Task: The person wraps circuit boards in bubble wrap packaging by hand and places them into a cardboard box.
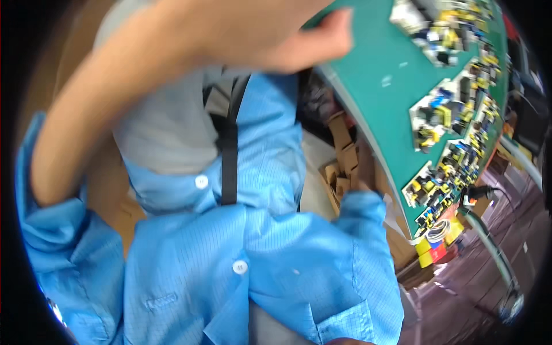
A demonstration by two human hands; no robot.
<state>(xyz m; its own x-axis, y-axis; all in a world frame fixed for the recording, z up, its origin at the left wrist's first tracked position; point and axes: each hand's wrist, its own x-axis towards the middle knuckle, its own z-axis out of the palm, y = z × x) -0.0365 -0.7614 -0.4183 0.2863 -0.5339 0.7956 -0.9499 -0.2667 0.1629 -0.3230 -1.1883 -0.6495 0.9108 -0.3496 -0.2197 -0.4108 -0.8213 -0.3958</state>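
The left hand (253,29) hangs blurred above the blue coat (230,270), just beside the green mat (379,75); I cannot tell how its fingers are set. Circuit boards (443,121) lie on the mat.

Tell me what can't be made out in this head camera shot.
- Left hand: motion-blurred, fingers cut off by the top edge.
- Right hand: not seen; the blue coat covers that side.
- Circuit boards on the green mat: parts too small and bent by the fisheye rim.

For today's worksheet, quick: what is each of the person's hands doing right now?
Left hand: raised, blurred, holding nothing visible; open or closed cannot be told.
Right hand: not in view; only its blue sleeve shows.
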